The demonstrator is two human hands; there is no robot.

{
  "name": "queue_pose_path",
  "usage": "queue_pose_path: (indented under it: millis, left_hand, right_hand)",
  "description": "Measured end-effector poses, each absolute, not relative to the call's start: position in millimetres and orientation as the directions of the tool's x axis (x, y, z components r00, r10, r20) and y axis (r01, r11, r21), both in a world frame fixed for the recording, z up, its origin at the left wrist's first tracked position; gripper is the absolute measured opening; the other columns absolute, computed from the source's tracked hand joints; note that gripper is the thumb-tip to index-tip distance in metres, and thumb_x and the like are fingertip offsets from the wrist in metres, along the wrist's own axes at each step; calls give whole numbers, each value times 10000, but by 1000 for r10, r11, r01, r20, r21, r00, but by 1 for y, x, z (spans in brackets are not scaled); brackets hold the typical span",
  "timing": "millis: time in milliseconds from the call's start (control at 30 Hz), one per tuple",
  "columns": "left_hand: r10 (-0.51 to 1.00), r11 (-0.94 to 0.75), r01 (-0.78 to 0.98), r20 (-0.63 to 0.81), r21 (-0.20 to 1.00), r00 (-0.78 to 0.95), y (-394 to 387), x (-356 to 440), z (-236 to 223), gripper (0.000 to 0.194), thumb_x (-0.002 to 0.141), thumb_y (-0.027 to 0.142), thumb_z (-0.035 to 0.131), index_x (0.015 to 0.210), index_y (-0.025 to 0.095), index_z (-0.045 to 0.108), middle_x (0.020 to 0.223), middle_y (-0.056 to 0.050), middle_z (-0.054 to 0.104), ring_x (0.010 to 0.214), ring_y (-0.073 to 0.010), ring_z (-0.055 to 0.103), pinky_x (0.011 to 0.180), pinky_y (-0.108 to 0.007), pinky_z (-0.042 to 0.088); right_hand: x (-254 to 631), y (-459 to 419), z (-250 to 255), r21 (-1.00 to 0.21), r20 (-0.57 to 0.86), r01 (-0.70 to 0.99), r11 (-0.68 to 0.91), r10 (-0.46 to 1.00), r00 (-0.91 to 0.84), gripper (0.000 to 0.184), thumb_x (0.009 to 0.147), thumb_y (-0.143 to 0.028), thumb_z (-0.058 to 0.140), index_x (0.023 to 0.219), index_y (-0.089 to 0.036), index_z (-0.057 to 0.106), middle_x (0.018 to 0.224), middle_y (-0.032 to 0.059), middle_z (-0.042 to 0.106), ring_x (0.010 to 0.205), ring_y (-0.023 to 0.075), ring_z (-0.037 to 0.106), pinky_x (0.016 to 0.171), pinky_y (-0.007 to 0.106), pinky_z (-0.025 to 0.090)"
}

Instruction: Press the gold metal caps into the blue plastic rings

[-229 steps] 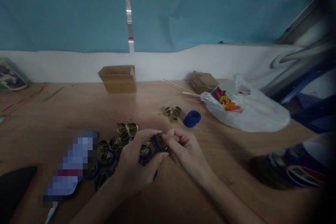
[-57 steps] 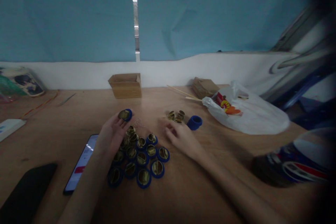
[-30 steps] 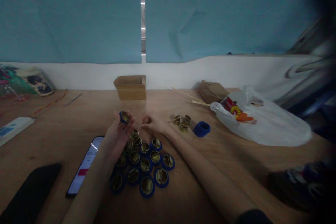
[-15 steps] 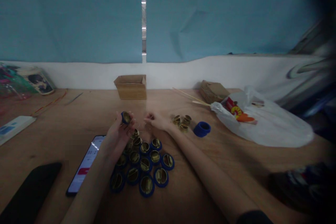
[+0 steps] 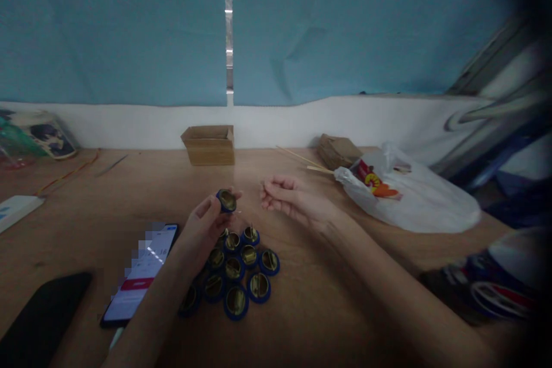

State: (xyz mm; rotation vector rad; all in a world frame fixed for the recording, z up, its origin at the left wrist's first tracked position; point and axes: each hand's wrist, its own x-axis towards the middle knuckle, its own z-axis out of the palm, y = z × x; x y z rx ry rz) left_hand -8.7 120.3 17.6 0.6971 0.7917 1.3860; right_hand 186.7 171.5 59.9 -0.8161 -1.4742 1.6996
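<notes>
My left hand (image 5: pixel 202 230) is raised above the wooden table (image 5: pixel 129 195) and pinches a small round cap (image 5: pixel 226 200), blue-rimmed with a gold inside, between thumb and fingertips. My right hand (image 5: pixel 284 200) hovers a short way to the right of that cap, palm up with the fingers curled and the fingertips pressed together. What they pinch is too small to make out. Just below both hands lies a cluster of several similar blue-and-gold caps (image 5: pixel 241 270).
A lit phone (image 5: pixel 140 279) lies left of the caps, with a black object (image 5: pixel 38 316) beyond it. At the back stand a small cardboard box (image 5: pixel 209 144), a brown packet (image 5: pixel 337 151) and thin sticks (image 5: pixel 302 159). A white plastic bag (image 5: pixel 414 198) lies right.
My right hand has lifted off the table beside the caps and drawn back, its fingers pinched. My left hand has carried its cap slightly right, towards the right hand.
</notes>
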Motion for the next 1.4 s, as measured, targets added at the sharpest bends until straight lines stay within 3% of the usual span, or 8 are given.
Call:
queue_pose_path:
  millis: [167,233,467,700,1033,1200,1400]
  left_hand:
    - [993,22,-413,28,910,114,106,6,16,398,740,404,742,1066,177,720,1059,-89,725,741,-130,631,673,-207,484]
    - [989,32,-369,25,929,149,102,10,16,392,747,367,736,1103,205,709,1031,-77,727,718,-133,636,657,-215,482]
    - [969,-11,-333,92,943,229,99,17,13,374,693,185,773,1061,222,718,1048,-84,717,985,-221,649,832,-278,503]
    - [976,-2,-313,70,950,207,97,21,12,393,660,118,792,1028,221,703,997,-83,723,940,-242,671,795,-315,527]
    - [972,-91,-278,146,956,185,96,25,10,396,627,94,816,982,222,697,893,-50,726,822,-199,679,719,-273,526]
    - [963,-93,-280,158,956,218,97,23,7,440,589,90,838,987,211,696,920,-35,710,868,-185,652,747,-263,514]
    - [929,-101,-321,206,941,309,98,15,9,406,721,118,765,1093,247,668,1073,-29,676,1015,-176,624,851,-253,497]
  right_hand:
    - [203,136,44,-923,-28,-328,-200,886,-463,202,758,-344,741,764,-185,617,779,0,603,611,77,568,569,177,499]
    - [202,128,37,-908,-38,-361,-212,901,-432,213,750,-353,748,758,-192,609,789,-1,595,611,81,560,576,187,501]
    - [196,118,23,-886,-26,-399,-234,886,-463,176,772,-329,738,757,-193,627,749,-11,596,624,86,564,603,194,493]
    - [197,116,22,-947,28,-304,-103,917,-398,144,789,-319,728,777,-195,655,706,-13,622,656,98,576,646,211,473]
    - [198,114,25,-991,63,-135,7,909,-413,176,812,-371,694,802,-211,622,750,-19,592,671,108,543,627,227,437]
    - [202,113,37,-983,133,48,178,867,-481,257,832,-416,655,743,-190,572,727,-19,504,645,113,455,562,231,370]
    - [203,110,39,-908,200,218,357,829,-522,237,884,-352,592,734,-181,529,695,-26,459,614,109,432,532,228,354]
